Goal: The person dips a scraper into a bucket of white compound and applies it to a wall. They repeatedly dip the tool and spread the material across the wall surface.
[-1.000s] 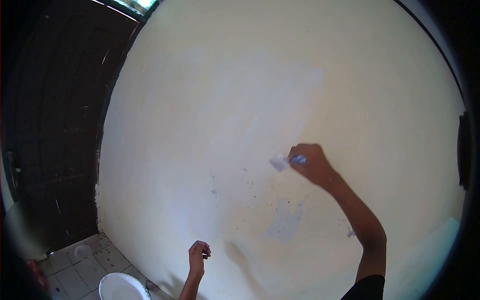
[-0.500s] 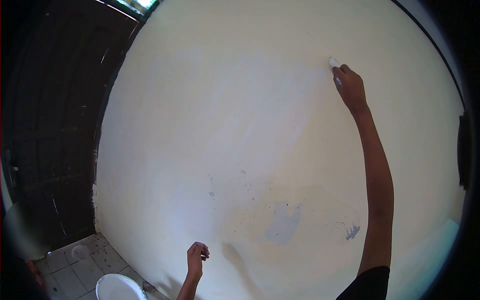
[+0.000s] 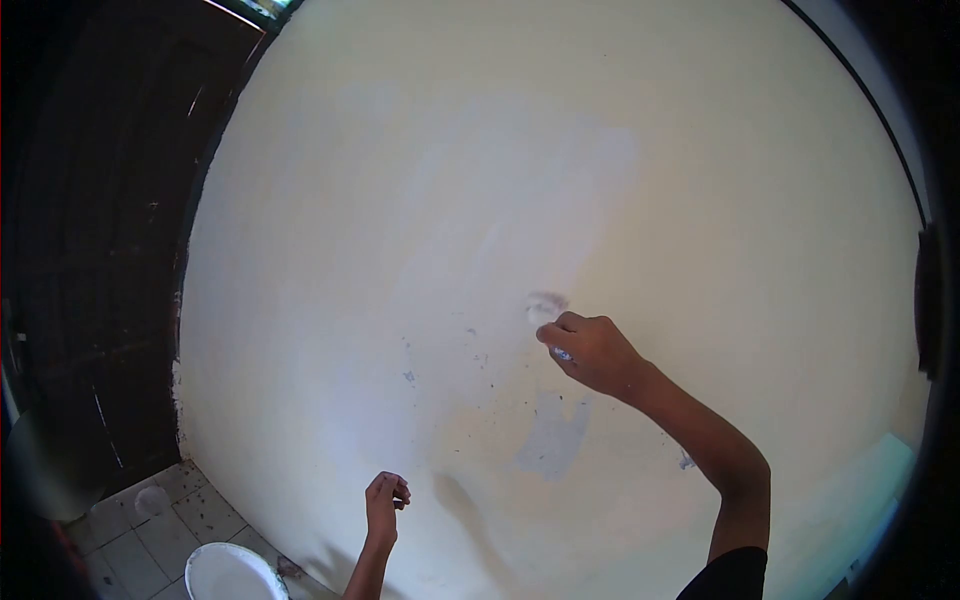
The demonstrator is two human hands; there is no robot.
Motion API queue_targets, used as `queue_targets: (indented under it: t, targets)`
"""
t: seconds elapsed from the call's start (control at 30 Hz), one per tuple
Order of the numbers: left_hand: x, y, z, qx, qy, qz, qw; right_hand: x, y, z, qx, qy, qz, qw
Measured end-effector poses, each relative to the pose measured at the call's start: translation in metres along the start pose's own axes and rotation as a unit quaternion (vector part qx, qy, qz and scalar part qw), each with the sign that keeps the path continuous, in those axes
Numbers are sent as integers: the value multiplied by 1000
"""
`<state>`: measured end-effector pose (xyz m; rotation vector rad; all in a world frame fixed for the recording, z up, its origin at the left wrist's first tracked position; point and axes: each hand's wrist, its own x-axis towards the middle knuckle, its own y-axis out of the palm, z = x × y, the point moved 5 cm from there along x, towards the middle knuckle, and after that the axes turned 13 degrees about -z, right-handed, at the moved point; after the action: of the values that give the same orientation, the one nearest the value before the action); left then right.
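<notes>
My right hand is closed around a brush, its pale, motion-blurred head against the cream wall near the middle of the view. Whitish streaks run over the wall up and left of it. Below this hand lies a grey bare patch, with small dark flecks around it. Low in the view, left of centre, my left hand is raised in front of the wall with curled fingers; whether anything is in them is too small to tell.
A white bucket stands on the tiled floor at the bottom left. The dark door fills the left side. A dark object is at the right edge, with a teal area below it.
My right hand has come down and to the left across the wall with the brush, and its elbow is now bent. The view has shifted slightly; my left hand looks much the same.
</notes>
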<state>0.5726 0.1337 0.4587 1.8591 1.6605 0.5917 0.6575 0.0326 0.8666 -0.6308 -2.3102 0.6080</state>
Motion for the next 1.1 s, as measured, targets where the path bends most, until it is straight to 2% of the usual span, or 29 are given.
queue_targets:
  t: [0.07, 0.13, 0.17, 0.2, 0.27, 0.3, 0.4, 0.5, 0.6, 0.67, 0.7, 0.77, 0.87, 0.97, 1.03, 1.1]
  targets:
    - [2, -1, 5, 4, -11, 6, 1000, 6, -7, 3, 38, 33, -18, 999]
    - [6, -3, 9, 6, -18, 11, 1000, 13, -13, -23, 147, 185, -88, 968]
    - [7, -3, 10, 6, -29, 14, 999, 21, -24, -30, 209, 313, -85, 922]
    - [7, -3, 12, 7, -40, 17, 999, 28, -34, -41, 210, 338, -127, 909]
    - [7, -2, 12, 8, -42, 14, 999, 39, -47, -80, 180, 279, -193, 923]
    - [8, -3, 12, 10, -42, 10, 999, 47, -57, -95, 157, 285, -207, 923]
    - [10, -5, 15, 9, -40, 11, 999, 73, -90, -135, 22, 220, -251, 943]
    - [12, -6, 22, 4, -37, 6, 999, 90, -118, -174, -38, 207, -322, 923]
    - [13, -7, 23, 7, -23, -6, 1000, 97, -133, -200, -73, 210, -340, 914]
    - [14, -7, 24, 10, -11, -11, 1000, 98, -138, -190, -216, 67, -362, 904]
    - [14, -7, 24, 11, 0, -12, 1000, 94, -135, -190, -214, 66, -363, 904]
    - [12, -6, 21, 6, 7, -15, 1000, 87, -126, -177, -274, 42, -334, 901]
    - [8, -4, 14, 0, 10, -15, 1000, 77, -95, -163, -219, -21, -306, 926]
    - [9, -3, 15, -2, 1, -11, 1000, 58, -38, -129, -178, -46, -188, 965]
    - [7, -4, 14, -2, -10, -7, 1000, 43, -7, -82, -184, -63, -88, 977]
    - [7, -3, 13, -1, -19, 2, 1000, 25, 16, -39, -118, -85, -48, 988]
